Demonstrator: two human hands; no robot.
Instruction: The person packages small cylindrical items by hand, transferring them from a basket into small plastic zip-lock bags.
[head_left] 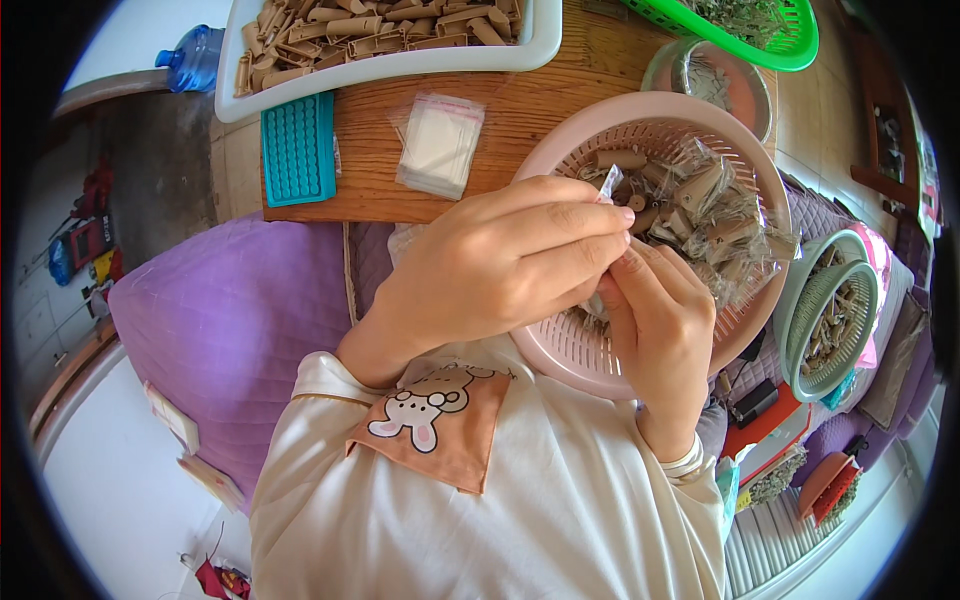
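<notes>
Both my hands meet above the pink basket (779,240), fingertips pressed together. My left hand (505,260) is closed in a pinch, and a bit of clear plastic bag (611,181) sticks up past its fingers. My right hand (662,315) is closed too, its fingertips against the left ones; what lies between them is hidden. Inside the basket, small brown tube-like pieces (705,190) lie in a heap, many wrapped in clear plastic. A stack of flat clear bags (440,145) rests on the wooden table (540,110), beyond my left hand.
A white tub (400,72) of brown pieces and a teal ridged tray (297,150) sit on the table. At far right are a round clear container (755,100) and a green basket (800,40). Pale green baskets (790,350) stand right; a purple quilted cover (230,310) lies left.
</notes>
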